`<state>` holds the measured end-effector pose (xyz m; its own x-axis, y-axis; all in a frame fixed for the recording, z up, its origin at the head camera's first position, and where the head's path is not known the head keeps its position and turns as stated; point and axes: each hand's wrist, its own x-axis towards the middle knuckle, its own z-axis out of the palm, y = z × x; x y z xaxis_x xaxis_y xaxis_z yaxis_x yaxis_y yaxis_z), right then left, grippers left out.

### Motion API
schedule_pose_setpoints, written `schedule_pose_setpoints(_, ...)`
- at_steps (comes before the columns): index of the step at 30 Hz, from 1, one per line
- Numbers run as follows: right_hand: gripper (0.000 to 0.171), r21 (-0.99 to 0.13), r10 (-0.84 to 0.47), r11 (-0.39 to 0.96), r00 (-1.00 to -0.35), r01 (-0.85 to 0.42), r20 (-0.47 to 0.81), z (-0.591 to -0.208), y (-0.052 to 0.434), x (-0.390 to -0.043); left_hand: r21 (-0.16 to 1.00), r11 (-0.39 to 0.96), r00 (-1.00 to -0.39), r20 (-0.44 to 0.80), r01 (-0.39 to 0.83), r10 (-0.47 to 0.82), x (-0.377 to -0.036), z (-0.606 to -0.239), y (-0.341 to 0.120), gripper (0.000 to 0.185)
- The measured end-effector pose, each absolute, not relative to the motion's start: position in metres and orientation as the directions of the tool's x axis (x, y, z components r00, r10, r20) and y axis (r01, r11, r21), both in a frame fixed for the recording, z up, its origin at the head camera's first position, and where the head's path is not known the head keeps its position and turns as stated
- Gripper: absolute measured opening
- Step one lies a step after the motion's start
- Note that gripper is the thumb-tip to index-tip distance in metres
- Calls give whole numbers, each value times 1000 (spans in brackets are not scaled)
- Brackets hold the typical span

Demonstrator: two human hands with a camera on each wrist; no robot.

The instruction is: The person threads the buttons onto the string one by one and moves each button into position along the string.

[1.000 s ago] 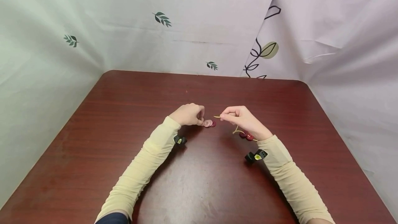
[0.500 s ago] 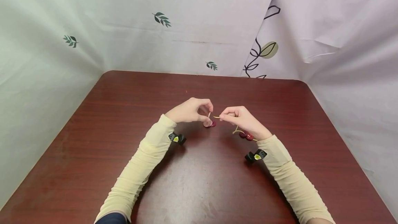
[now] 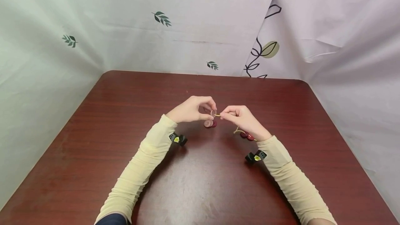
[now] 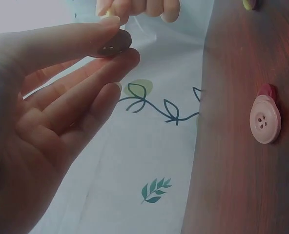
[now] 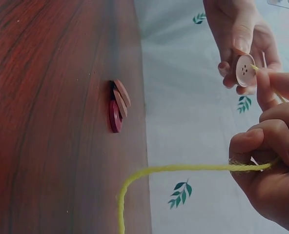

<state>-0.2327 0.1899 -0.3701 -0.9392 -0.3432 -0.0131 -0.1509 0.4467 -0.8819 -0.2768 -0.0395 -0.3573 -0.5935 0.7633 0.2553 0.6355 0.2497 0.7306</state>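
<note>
Button (image 5: pixel 242 78) held above the table (image 3: pixel 193 176), pinched by fingertips of the left hand (image 3: pixel 191 109); the right hand (image 3: pixel 244 119) pinches the yellow cord (image 5: pixel 193 168), tip at the button's face. That soft tip might buckle against a hole's edge, or a slack pinch drop the button. The right wrist view shows holes; only the head view shows two red buttons (image 3: pixel 250 137) near the right hand

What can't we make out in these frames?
Crimson button: mostly hidden by pink buttons, left wrist view.
Yellow string: lower run cut off by bottom edge, right wrist view.
Held button: holes too small, head view.
Right hand: mostly cut off by top edge, left wrist view.
</note>
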Motion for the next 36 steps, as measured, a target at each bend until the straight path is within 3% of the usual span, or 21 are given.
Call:
schedule_pose_setpoints(13,27,-878,-346,449,-938,-168,2,-372,188,-232,725,243,-572,247,644,782,-274,-354,-38,26)
schedule_pose_setpoints(28,17,-878,-401,424,-915,-224,40,-375,186,-234,724,255,-555,207,640,806,-271,-353,-33,26)
schedule_pose_setpoints(36,21,-857,-399,458,-916,-234,37,-374,185,-234,709,268,-587,251,653,769,-269,-354,-31,28)
